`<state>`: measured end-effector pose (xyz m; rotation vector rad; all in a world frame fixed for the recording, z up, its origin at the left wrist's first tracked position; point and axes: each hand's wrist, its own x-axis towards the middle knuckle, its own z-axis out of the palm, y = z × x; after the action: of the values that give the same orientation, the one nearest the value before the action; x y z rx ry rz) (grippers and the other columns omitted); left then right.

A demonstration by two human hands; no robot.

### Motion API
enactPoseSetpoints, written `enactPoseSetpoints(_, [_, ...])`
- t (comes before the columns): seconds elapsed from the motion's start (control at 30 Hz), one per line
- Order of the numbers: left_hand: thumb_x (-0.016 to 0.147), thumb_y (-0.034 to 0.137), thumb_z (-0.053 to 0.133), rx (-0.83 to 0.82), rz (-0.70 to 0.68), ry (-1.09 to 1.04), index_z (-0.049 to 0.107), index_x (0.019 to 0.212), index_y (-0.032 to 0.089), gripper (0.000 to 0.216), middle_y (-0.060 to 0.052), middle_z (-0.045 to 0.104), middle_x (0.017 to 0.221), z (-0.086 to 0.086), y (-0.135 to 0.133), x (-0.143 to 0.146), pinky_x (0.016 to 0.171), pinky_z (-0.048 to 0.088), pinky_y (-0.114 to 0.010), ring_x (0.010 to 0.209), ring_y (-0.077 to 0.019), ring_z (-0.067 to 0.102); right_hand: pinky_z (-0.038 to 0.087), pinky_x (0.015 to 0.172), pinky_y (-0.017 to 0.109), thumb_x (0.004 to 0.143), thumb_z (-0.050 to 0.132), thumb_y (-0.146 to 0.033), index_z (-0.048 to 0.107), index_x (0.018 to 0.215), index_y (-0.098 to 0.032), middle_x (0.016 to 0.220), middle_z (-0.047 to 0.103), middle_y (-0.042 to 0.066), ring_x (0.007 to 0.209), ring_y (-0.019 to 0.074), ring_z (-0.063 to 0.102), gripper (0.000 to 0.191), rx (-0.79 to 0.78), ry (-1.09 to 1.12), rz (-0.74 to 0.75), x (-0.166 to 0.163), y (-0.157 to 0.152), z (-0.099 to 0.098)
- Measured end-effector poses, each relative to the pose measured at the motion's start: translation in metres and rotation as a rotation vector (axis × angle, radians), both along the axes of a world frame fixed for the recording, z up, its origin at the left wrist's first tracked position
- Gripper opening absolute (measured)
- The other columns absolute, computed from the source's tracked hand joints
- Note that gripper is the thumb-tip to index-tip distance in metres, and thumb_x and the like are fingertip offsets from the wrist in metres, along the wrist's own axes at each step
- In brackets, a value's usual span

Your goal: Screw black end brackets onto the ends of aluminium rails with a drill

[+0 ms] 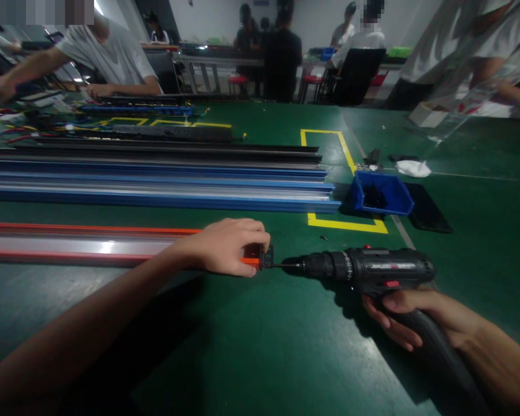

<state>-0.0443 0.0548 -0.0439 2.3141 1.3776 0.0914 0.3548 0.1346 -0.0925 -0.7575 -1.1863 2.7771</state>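
Note:
My left hand is closed over the right end of a long orange-edged metal profile lying on the green table. A small black end cap sits at that end, just past my fingertips. My right hand grips a black cordless drill by its handle, thumb near the red switch. The drill lies sideways in the air, pointing left. Its thin bit reaches the end cap; whether a screw sits at the tip is too small to tell.
Blue profiles and black profiles lie behind my left hand. A blue bin with small black parts stands at the right, beside a dark flat tablet-like object. A small screw lies near yellow tape. People work beyond.

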Motion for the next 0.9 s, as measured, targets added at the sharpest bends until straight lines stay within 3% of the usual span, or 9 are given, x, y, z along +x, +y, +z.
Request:
enactPoseSetpoints(0.53, [0.082,0.042,0.07,0.0,0.014,0.002,0.062,0.104,0.028,0.027,-0.001,0.06,0.114,0.0005,-0.0003,0.0014,0.079,0.038,-0.033,0.102,-0.0236,0.057,0.057,0.053,0.02,0.087,0.069,-0.03,0.077,0.102,-0.009,0.085,0.072,0.009,0.048,0.0057,0.058,0.027,0.001,0.005,0.005,0.0011,0.0012,-0.0017])
enactPoseSetpoints(0.9, [0.081,0.041,0.072,0.011,0.007,-0.008,0.061,0.105,0.029,0.029,0.0,0.06,0.114,-0.0011,-0.0005,-0.0004,0.078,0.038,-0.032,0.103,-0.0231,0.058,0.056,0.051,0.02,0.084,0.071,-0.032,0.077,0.096,-0.01,0.082,0.069,0.007,0.045,0.0058,0.057,0.026,0.006,-0.032,-0.009,0.0007,0.0004,0.0007])
